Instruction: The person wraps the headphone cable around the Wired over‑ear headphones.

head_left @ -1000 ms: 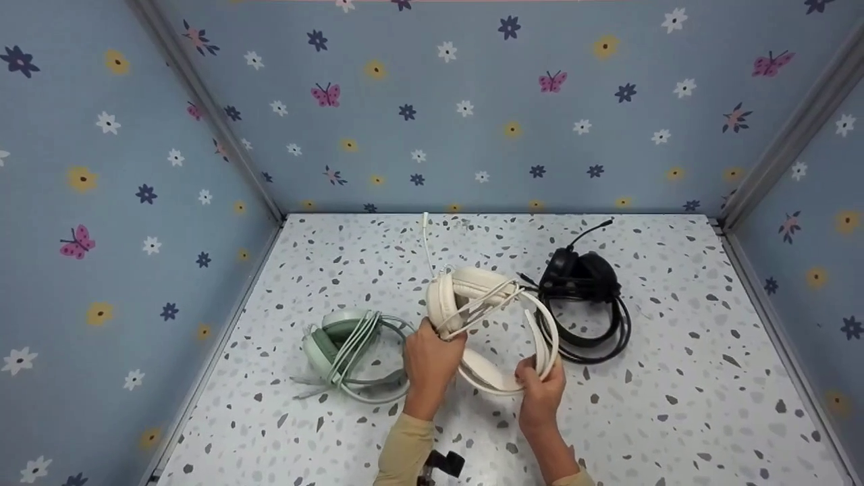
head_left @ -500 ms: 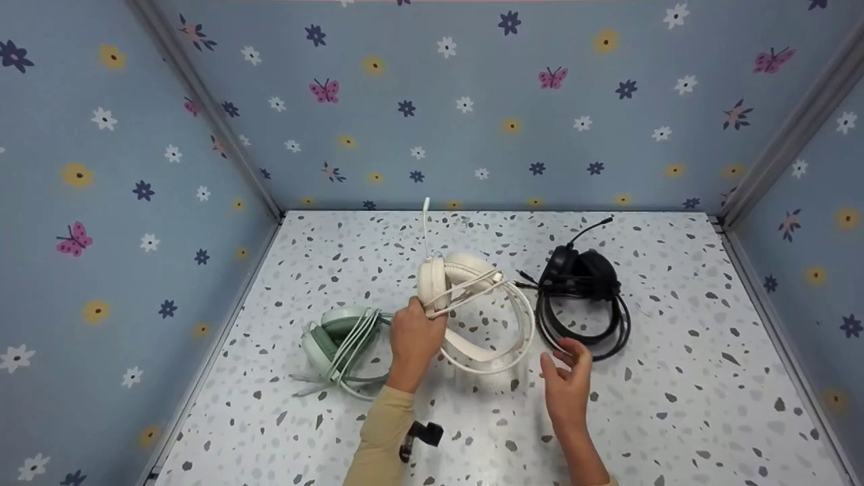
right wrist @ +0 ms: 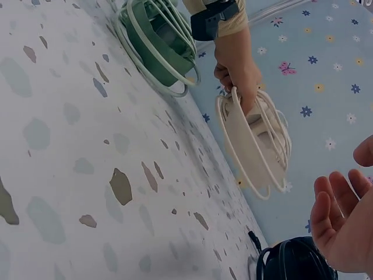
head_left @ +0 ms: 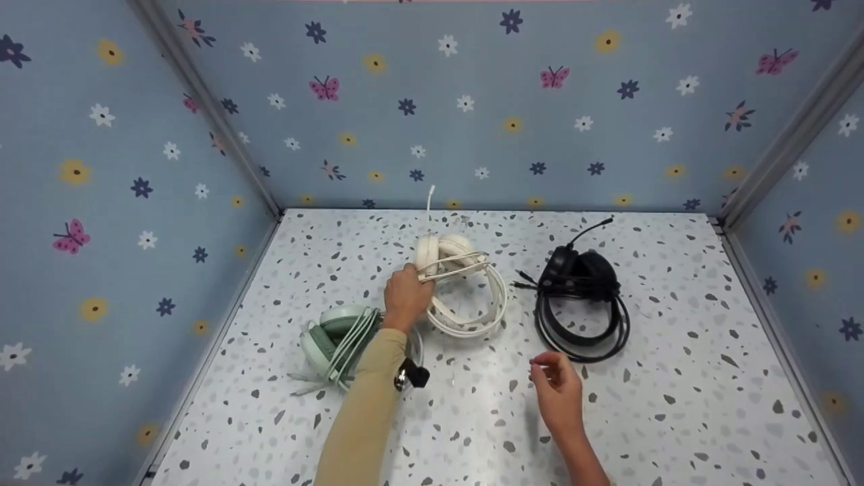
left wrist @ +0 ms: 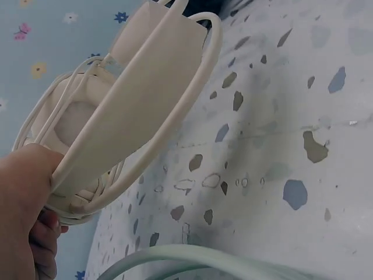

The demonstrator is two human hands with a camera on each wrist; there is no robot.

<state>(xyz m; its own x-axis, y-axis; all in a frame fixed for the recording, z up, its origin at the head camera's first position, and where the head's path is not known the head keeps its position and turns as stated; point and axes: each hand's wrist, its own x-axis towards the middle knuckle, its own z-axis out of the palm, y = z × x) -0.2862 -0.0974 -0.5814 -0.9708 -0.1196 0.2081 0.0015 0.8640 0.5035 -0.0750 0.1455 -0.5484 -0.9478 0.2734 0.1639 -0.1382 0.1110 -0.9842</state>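
A cream-white headset [head_left: 501, 297], its cable wound round the ear cups and its microphone boom pointing to the back wall, is gripped by my left hand [head_left: 407, 297] near the left ear cup. In the left wrist view the headband [left wrist: 145, 87] tilts above the table, and the right wrist view shows the headset [right wrist: 247, 146] held off the surface. My right hand [head_left: 560, 395] holds nothing, its fingers loosely bent, in front of the black headset [head_left: 580, 277]. Beneath my left forearm lies a green headset [head_left: 337, 337], partly hidden by the sleeve.
The speckled white table [head_left: 641, 418] is enclosed by blue flowered panels [head_left: 472, 135] at the back and both sides. Grey metal strips [head_left: 796, 128] run along the corners. A black wrist camera [head_left: 415, 374] sits on my left wrist.
My right hand has let go of the white headset's headband and drawn away from it. My left hand has carried the headset toward the back and slightly left.
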